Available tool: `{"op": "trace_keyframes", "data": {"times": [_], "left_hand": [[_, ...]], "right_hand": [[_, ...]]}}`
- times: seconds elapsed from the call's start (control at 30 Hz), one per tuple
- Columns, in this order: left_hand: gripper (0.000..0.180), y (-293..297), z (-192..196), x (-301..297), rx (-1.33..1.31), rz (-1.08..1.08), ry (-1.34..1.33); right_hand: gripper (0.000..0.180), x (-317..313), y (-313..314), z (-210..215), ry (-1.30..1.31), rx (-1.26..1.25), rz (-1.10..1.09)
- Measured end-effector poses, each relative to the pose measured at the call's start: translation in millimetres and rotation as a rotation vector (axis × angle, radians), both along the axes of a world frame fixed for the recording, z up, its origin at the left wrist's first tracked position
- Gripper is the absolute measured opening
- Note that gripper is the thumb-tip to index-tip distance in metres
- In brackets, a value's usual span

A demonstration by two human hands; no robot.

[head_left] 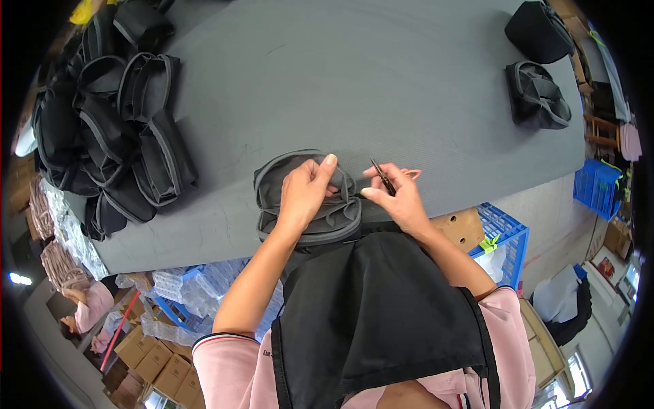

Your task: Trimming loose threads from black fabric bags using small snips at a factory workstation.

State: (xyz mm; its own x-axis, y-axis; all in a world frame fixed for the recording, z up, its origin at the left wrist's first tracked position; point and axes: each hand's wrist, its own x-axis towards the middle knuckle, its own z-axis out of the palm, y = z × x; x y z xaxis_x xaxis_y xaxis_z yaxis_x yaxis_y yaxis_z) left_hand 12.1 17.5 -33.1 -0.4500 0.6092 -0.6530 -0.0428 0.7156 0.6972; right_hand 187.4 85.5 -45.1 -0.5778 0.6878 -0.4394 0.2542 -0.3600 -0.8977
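A dark grey pouch with lighter grey piping lies on the grey table at its near edge. My left hand presses on top of the pouch, fingers curled over its upper rim. My right hand is just right of the pouch and grips small thread snips, their blades pointing up and away. A pink loop of the snips shows past the fingers. A black apron covers my chest below.
A heap of black and grey pouches fills the table's left side. Two more black pouches sit at the far right. Blue crates and cardboard boxes stand on the floor. Another person in pink is at lower left.
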Motion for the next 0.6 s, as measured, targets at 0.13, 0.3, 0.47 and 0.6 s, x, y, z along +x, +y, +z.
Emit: {"op": "trace_keyframes", "data": {"times": [0.13, 0.3, 0.47, 0.6], "left_hand": [[0.064, 6, 47, 7, -0.219, -0.675, 0.5], [0.06, -11, 44, 10, -0.154, -0.721, 0.496], [0.034, -17, 20, 11, -0.167, -0.682, 0.557], [0.019, -24, 0, 12, -0.097, -0.603, 0.588]], "right_hand": [[0.023, -17, -7, -21, -0.046, -0.127, 0.015], [0.019, -24, -3, -3, -0.189, -0.136, 0.101], [0.017, -26, -6, -9, -0.175, -0.117, 0.085], [0.015, -29, -11, -14, -0.167, -0.129, 0.066]]}}
